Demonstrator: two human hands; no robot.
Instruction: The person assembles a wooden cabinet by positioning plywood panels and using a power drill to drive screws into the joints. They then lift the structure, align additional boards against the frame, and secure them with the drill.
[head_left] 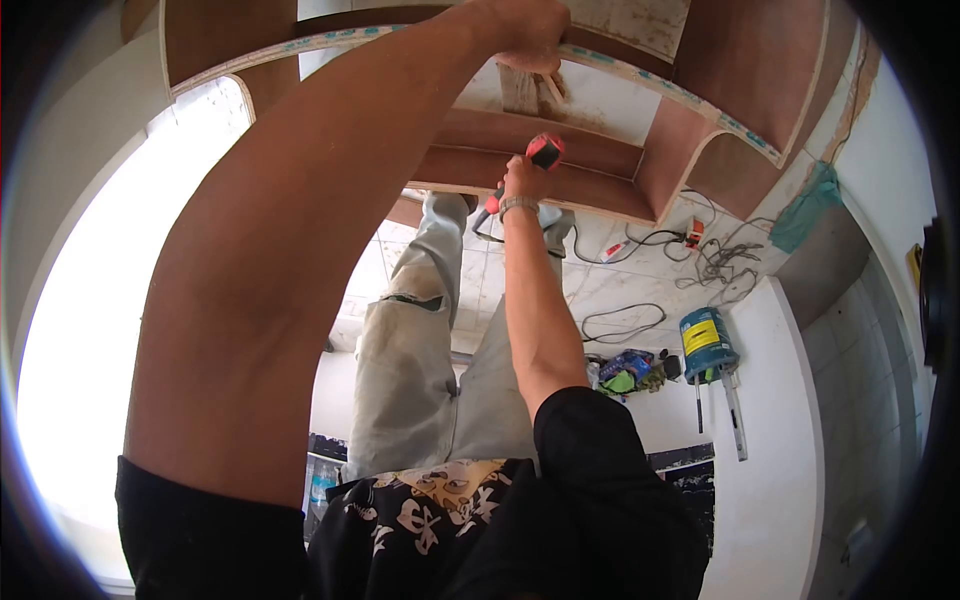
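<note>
In the head view my left arm reaches up across the scene. My left hand (522, 38) is closed at the curved edge of a brown wooden shelf frame (690, 92). Its fingers are partly hidden, and I cannot tell what is inside them. A thin pale stick (553, 88) shows just below this hand. Lower down, my right hand (524, 180) is wrapped round the handle of a red and black power drill (545, 151), in front of the frame's lower board (590, 182).
Black cables (722, 262) lie coiled on the tiled floor (625, 285), near a red and white tube (614, 251). On the right, a teal bucket (707, 338) with a yellow label stands by a low white wall (770, 400). Crumpled bags (635, 370) lie beside it.
</note>
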